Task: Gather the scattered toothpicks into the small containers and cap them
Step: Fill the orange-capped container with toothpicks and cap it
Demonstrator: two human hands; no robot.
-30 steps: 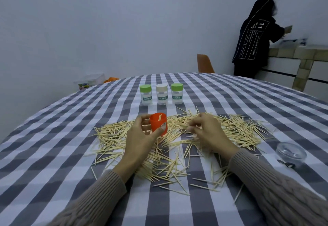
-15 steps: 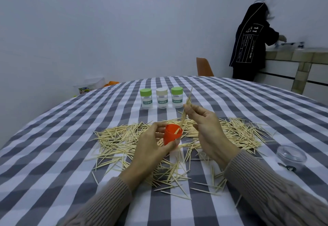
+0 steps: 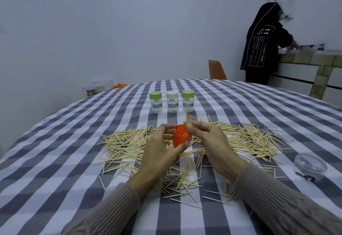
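Toothpicks — thin wooden slivers — pinched by right hand; left hand grips round orange container.

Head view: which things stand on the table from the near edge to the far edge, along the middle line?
Loose toothpicks → left hand gripping the orange container, with the right hand pinching toothpicks over it → row of three capped jars → far table edge.
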